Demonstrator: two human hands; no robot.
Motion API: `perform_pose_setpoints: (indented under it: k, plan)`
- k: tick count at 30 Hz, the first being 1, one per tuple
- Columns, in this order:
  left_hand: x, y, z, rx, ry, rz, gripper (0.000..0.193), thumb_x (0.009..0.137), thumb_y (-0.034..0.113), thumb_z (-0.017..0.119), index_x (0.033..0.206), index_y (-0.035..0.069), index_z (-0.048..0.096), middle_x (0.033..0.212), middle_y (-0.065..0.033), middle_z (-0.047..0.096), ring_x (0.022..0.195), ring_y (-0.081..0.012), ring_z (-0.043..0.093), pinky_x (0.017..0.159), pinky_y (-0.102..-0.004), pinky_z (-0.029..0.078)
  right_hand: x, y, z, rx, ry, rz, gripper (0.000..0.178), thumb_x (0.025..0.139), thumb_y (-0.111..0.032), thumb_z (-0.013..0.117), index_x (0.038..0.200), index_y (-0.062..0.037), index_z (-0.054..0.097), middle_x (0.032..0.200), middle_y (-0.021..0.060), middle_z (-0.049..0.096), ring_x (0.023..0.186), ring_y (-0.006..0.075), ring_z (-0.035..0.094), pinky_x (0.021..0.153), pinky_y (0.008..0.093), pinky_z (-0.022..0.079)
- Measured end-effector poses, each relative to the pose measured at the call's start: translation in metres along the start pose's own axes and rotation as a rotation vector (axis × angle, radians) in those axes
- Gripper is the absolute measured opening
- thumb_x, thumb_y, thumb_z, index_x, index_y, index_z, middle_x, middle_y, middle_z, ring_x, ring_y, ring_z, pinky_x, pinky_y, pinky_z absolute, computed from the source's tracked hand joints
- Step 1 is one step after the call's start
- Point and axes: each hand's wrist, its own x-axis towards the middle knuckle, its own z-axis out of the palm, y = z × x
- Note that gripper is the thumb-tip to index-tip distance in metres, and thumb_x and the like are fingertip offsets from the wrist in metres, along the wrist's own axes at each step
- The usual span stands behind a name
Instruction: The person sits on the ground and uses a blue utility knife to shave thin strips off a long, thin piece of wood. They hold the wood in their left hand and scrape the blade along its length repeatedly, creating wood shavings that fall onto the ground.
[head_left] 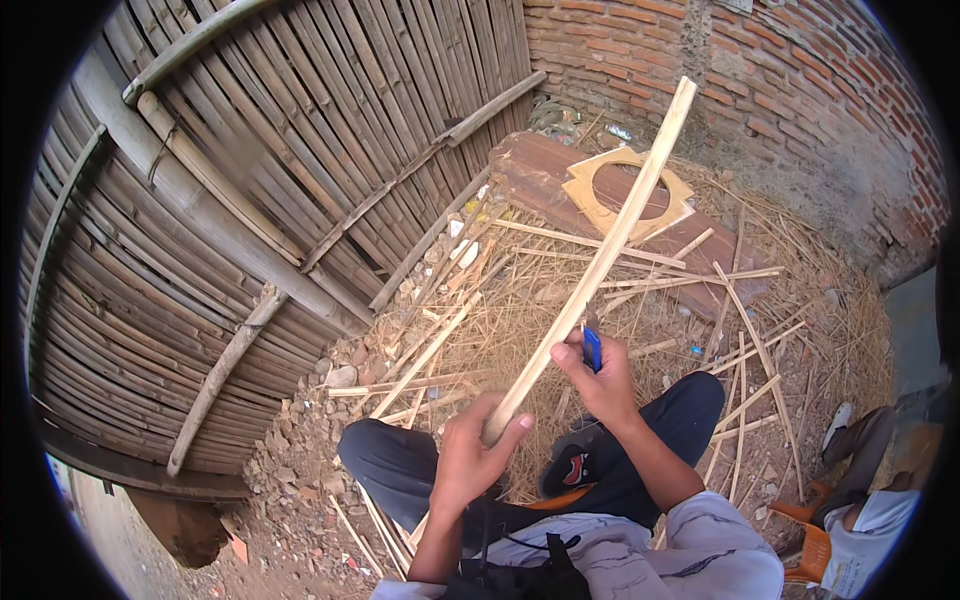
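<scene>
A long, pale bamboo strip (pixel 622 228) slants up and away to the right in front of me. Its near end is gripped in my left hand (pixel 467 452), thumb along one side and fingers beneath. My right hand (pixel 606 384) is closed round a blue-handled utility knife (pixel 592 350), held close against the strip's right side, a little further up than my left hand. The knife's dark blade points away from me; whether it touches the strip is hard to tell.
Several cut strips (pixel 755 350) and dry shavings litter the rubble ground. Beyond lies a brown board (pixel 535 178) under a yellowish panel (pixel 590 215) with a round hole. A bamboo wall (pixel 300 150) stands left, a brick wall (pixel 790 90) behind. Another person (pixel 870 530) sits at right on an orange chair (pixel 812 540).
</scene>
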Motion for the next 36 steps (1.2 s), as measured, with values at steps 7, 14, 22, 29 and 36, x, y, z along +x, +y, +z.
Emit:
perform_pose_setpoints:
  k: [7, 14, 22, 29, 36]
  plan:
    - [0.000, 0.007, 0.003, -0.088, 0.030, -0.117, 0.022, 0.104, 0.022, 0.077, 0.109, 0.001, 0.078, 0.070, -0.0082, 0.070, 0.061, -0.0129, 0.063, 0.059, -0.0323, 0.049, -0.010, -0.001, -0.013, -0.399, -0.100, -0.399, 0.031, 0.099, -0.028, 0.080, 0.107, 0.0007, 0.072, 0.075, 0.0095, 0.066, 0.063, 0.0261, 0.067, 0.057, 0.0358, 0.049]
    - [0.002, 0.012, 0.010, -0.112, 0.082, -0.046, 0.019, 0.103, 0.018, 0.078, 0.109, 0.000, 0.077, 0.072, -0.0043, 0.069, 0.063, -0.0090, 0.062, 0.060, -0.0281, 0.047, -0.019, 0.000, -0.011, -0.682, -0.112, -0.651, 0.030, 0.092, -0.030, 0.085, 0.106, -0.0062, 0.075, 0.080, 0.0074, 0.070, 0.064, 0.0261, 0.069, 0.056, 0.0381, 0.052]
    - [0.003, 0.012, 0.015, -0.195, 0.090, -0.066, 0.017, 0.106, 0.015, 0.075, 0.108, -0.003, 0.074, 0.075, 0.0009, 0.066, 0.067, -0.0036, 0.055, 0.059, -0.0222, 0.042, -0.018, -0.003, -0.005, -0.718, -0.051, -0.679, 0.030, 0.089, -0.032, 0.086, 0.104, -0.0079, 0.076, 0.075, 0.0051, 0.066, 0.059, 0.0243, 0.066, 0.052, 0.0373, 0.050]
    - [-0.001, 0.007, 0.013, -0.198, 0.083, -0.096, 0.018, 0.108, 0.015, 0.072, 0.108, -0.003, 0.074, 0.074, 0.0021, 0.064, 0.066, -0.0028, 0.053, 0.058, -0.0220, 0.039, -0.018, -0.002, -0.005, -0.759, -0.039, -0.693, 0.030, 0.089, -0.035, 0.087, 0.102, -0.0101, 0.077, 0.072, 0.0037, 0.065, 0.057, 0.0226, 0.065, 0.051, 0.0362, 0.050]
    - [-0.004, 0.003, 0.009, -0.150, 0.103, -0.088, 0.020, 0.106, 0.020, 0.074, 0.106, -0.001, 0.077, 0.068, -0.0015, 0.065, 0.061, -0.0072, 0.057, 0.057, -0.0272, 0.044, -0.018, -0.003, -0.002, -0.775, -0.032, -0.722, 0.030, 0.089, -0.037, 0.086, 0.100, -0.0113, 0.077, 0.071, 0.0022, 0.064, 0.057, 0.0215, 0.065, 0.051, 0.0349, 0.050]
